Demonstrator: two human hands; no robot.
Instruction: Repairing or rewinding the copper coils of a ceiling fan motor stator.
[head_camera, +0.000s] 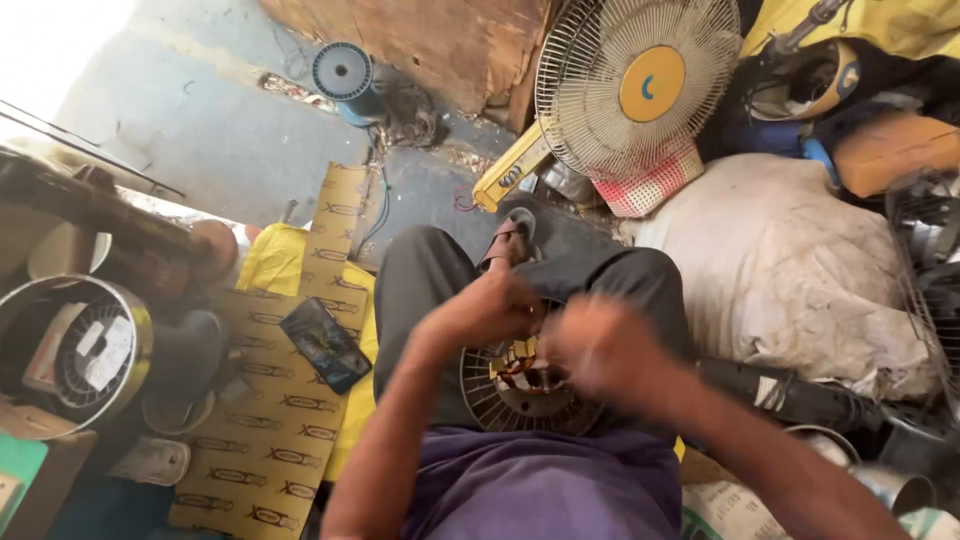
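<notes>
A round metal fan motor stator (500, 392) with copper windings rests in my lap between my knees. My left hand (485, 308) sits on its upper left edge with fingers closed, apparently pinching something at the windings. My right hand (600, 348) hovers over the motor's right side and is blurred by motion; what it holds cannot be made out. Both forearms reach down from the bottom of the view over a purple shirt.
A table fan (636, 88) stands ahead beside a white sack (780, 260). A phone (325, 343) lies on patterned cardboard (270, 420) at left. A wire spool (345, 75) sits farther back. A round metal housing (80, 350) is at far left, a wire guard (925, 260) at right.
</notes>
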